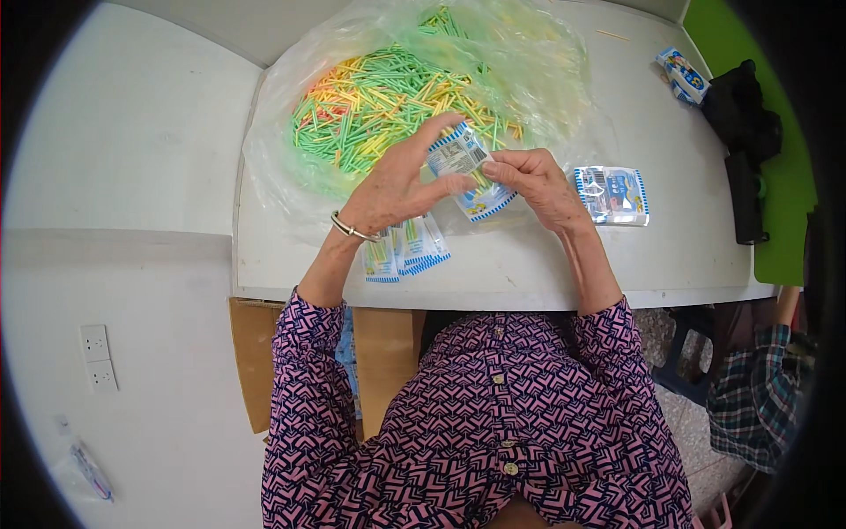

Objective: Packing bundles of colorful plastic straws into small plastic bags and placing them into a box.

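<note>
Between my two hands is a small printed plastic packet (pixel 460 157) with blue striped ends and a clear window, some thin sticks showing inside it. My left hand (pixel 401 181), with a bracelet at the wrist, grips its left side between thumb and fingers. On its right edge, my right hand (pixel 539 181) pinches the packet. Behind my hands, a large clear plastic bag (pixel 555 66) lies spread, holding a heap of thin green, yellow and orange sticks (pixel 379 106). Below my left wrist lie several similar packets (pixel 421 242), overlapping, with sticks visible in them.
A stack of flat packets (pixel 612 196) lies right of my right hand on the white table (pixel 529 273). Farther right are a crumpled packet (pixel 683 75), a black object (pixel 745 110) and a green panel (pixel 797 159). Another person's checked sleeve (pixel 753 397) shows at lower right.
</note>
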Demonstrator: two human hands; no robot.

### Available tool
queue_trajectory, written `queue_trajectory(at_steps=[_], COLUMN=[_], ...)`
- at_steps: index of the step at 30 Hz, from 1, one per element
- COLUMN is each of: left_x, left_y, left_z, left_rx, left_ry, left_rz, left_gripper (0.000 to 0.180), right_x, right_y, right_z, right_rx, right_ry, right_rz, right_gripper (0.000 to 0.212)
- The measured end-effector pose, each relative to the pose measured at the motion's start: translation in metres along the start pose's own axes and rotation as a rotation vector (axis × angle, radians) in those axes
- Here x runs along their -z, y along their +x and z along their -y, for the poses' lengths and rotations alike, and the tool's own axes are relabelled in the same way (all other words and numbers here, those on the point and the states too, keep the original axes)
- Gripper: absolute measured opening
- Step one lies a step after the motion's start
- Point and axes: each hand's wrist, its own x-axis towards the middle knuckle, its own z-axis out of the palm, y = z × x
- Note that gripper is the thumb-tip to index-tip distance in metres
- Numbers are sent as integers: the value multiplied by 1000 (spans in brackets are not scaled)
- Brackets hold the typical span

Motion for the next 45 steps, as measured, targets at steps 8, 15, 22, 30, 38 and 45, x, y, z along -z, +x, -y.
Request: queue_trajectory(at_steps=[8,15,22,30,38,45], left_x=[-2,-8,-6,32,-5,-30], left_y=[13,18,23,18,-9,-2], left_z=[3,-4,-10,23,72,82], left_rx=[142,138,119,260,28,-104], left_ry=[-339,-417,-199,-515,461,999], left_rz=[7,11,74,12,72,-45], left_gripper=[47,40,35,25,11,2], right_x=[-2,1,-6,9,14,12], right_y=[4,4,-1,-11,-16,-14], right_z=[-6,-6,3,10,10,4], right_rx=[24,-116,-102,-34,-11,-78], right_ry=[-17,-146,-95,-133,-68,-85], right_rz=[-1,65,94,-44,-82,-77], right_gripper=[29,24,22,26,28,29])
